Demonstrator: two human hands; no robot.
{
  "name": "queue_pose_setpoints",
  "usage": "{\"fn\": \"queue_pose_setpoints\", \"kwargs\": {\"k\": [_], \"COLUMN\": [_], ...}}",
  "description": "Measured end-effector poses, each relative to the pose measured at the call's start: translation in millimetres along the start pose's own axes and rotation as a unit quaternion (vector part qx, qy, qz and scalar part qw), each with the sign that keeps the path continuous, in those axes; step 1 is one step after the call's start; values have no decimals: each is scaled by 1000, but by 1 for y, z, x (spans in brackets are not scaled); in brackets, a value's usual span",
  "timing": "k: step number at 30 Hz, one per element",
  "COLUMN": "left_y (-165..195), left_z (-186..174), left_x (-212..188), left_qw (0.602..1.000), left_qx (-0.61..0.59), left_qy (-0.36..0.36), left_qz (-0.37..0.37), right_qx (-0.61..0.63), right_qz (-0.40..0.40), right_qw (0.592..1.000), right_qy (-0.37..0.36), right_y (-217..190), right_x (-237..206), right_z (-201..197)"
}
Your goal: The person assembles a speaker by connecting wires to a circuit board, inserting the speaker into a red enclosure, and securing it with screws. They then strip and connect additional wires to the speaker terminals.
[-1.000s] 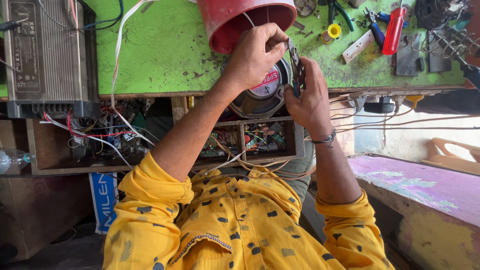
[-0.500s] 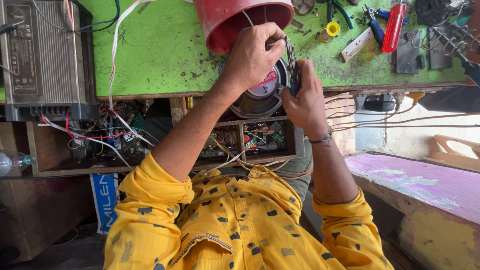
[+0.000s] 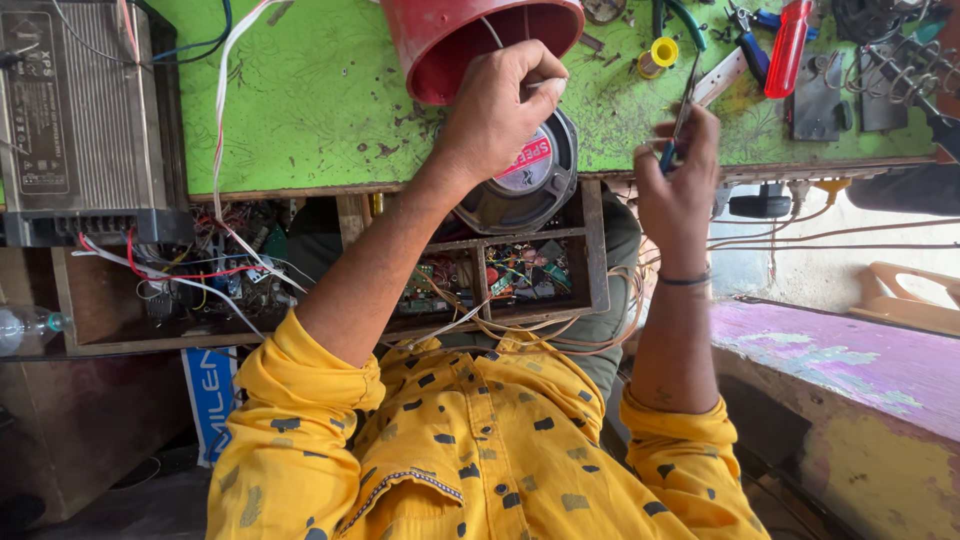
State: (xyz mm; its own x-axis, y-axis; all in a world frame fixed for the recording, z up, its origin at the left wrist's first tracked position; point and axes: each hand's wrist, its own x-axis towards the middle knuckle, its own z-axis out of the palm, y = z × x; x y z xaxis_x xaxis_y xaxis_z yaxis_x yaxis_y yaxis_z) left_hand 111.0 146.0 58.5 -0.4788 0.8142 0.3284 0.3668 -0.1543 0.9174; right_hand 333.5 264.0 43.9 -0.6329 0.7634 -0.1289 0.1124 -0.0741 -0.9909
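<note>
One round black speaker (image 3: 530,175) at green counter (image 3: 320,110) edge under one red plastic bucket (image 3: 470,40), left hand (image 3: 500,110) fisted on speaker, right hand (image 3: 678,175) pinching one thin metal tool (image 3: 686,100), one red-handled screwdriver (image 3: 786,45) behind.

Red bucket (image 3: 470,45); green workbench (image 3: 330,100); yellow dark-spotted shirt (image 3: 480,450)

Green, scuffed workbench (image 3: 320,110) w/ open wooden compartments (image 3: 150,300) below, full of wiring. Purple-topped bench (image 3: 850,360) at one side, pale wall (image 3: 800,270) behind it. Even daylight, dim floor (image 3: 150,490) underneath.
</note>
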Motion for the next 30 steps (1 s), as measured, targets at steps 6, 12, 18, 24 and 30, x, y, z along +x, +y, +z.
{"fn": "queue_pose_setpoints", "kwargs": {"k": [6,12,18,24,30], "left_y": [8,5,3,2,1], "left_z": [0,15,20,13,12], "left_x": [-3,9,10,5,4], "left_qw": [998,999,998,1000,999], "left_qx": [33,14,37,7,30], "left_qy": [13,20,35,24,22], "left_qz": [59,33,23,-15,2], "right_qx": [25,237,-176,-288,-346], "right_qz": [-3,60,-73,-103,-119], "right_qw": [999,959,971,942,919], "right_qy": [44,-144,-146,-135,-148], "right_y": [20,17,3,-13,-17], "right_x": [-11,-11,-7,-10,-11], "right_z": [-16,-3,24,31,35]}}
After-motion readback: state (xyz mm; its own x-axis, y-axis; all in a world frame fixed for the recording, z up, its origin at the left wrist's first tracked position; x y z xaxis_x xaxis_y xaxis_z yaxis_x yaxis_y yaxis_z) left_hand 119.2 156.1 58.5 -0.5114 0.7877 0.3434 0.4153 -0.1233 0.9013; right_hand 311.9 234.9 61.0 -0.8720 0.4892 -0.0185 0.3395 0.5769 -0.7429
